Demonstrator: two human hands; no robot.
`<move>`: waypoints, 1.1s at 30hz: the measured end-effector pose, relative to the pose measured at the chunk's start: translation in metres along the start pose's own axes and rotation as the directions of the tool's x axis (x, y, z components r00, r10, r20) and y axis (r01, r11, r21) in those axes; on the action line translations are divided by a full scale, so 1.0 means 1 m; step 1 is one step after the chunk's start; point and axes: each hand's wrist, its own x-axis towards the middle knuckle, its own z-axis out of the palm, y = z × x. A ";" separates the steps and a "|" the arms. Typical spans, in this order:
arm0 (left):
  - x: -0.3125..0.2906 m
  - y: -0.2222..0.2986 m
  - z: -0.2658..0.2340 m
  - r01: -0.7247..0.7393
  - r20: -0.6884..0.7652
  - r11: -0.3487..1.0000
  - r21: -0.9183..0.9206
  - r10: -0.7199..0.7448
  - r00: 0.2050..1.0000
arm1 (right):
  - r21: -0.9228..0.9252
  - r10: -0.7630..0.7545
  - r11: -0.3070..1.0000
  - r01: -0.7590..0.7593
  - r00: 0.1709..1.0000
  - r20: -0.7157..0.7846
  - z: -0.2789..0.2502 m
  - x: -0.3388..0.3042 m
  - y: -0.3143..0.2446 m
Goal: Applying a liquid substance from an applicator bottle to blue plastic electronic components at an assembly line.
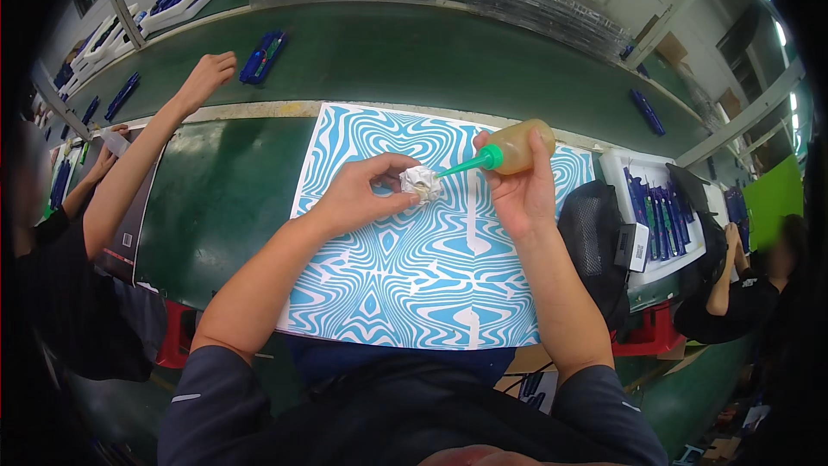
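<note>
My left hand [371, 192] pinches a crumpled white wad [420, 183], which looks like paper or tissue. In my right hand [524, 194] is a squeeze bottle [517, 148] of yellowish liquid, tipped to the left. Its green nozzle [464, 166] points at the wad, with the tip touching it or very close. Both hands are above a sheet with a blue and white wavy pattern [379, 285], spread over the green table. Whether any liquid is coming out is too small to see.
A dark green belt [371, 52] runs beyond the table, carrying a blue device [262, 58]. At right, a black mesh bag [593, 237] sits beside a white tray [634, 160] of blue devices. A co-worker's arm [164, 129] reaches over from the left; another person sits far right.
</note>
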 end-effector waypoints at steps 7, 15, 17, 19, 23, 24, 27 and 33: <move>0.001 -0.002 -0.004 0.074 0.029 0.997 -0.004 -0.074 0.997 | -0.117 -0.073 0.991 0.068 0.997 -0.035 0.004 -0.003 0.002; 0.001 -0.011 -0.002 0.128 0.019 0.989 -0.068 -0.127 0.992 | -0.246 -0.157 0.959 0.144 0.987 -0.036 0.000 -0.002 0.005; 0.001 -0.011 -0.002 0.162 0.021 0.961 -0.225 -0.161 0.987 | -0.275 -0.194 0.942 0.193 0.981 0.024 -0.003 -0.001 0.006; 0.001 -0.011 -0.002 0.162 0.020 0.955 -0.250 -0.162 0.987 | -0.288 -0.215 0.934 0.212 0.976 0.022 0.001 -0.003 0.007; 0.002 -0.011 -0.005 0.204 0.063 0.938 -0.279 -0.194 0.979 | -0.298 -0.252 0.922 0.246 0.968 0.021 0.002 -0.004 0.009; 0.001 -0.011 -0.005 0.204 0.062 0.939 -0.279 -0.194 0.979 | -0.298 -0.252 0.922 0.247 0.968 0.022 0.002 -0.004 0.009; 0.000 -0.005 -0.004 -0.009 0.033 0.996 -0.085 0.012 0.999 | -0.271 -0.224 0.936 0.225 0.974 0.034 -0.001 -0.002 0.006; 0.000 0.004 -0.004 0.100 0.088 0.994 -0.039 -0.096 0.991 | -0.310 -0.241 0.924 0.223 0.970 -0.020 0.003 -0.006 0.007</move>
